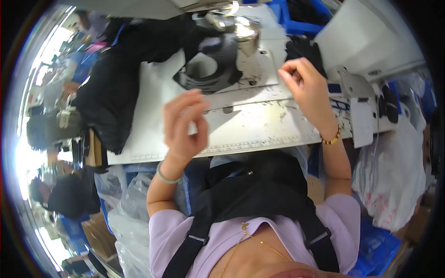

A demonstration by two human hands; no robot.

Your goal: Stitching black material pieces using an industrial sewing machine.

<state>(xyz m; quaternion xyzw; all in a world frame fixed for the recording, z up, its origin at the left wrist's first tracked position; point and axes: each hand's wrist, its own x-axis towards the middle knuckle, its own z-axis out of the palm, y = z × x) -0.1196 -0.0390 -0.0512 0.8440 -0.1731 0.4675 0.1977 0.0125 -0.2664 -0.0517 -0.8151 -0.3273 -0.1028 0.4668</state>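
My left hand is lifted above the front of the white worktable, slightly blurred. Its fingers are loosely curled and apart from the thumb, with nothing seen in them. Over the right part of the table is my right hand, thumb and forefinger brought together; anything between them is too small to make out. Beyond the left hand, a dark grey, glossy curved piece lies by the shiny metal machine part, touched by neither hand. It joins or overlaps black fabric behind it.
The black fabric hangs over the table's left side. A blue bin and a black bundle are at the back right, beside a white machine body. Plastic bags hang below right. Dark lint dots the tabletop; a ruler strip runs along its front.
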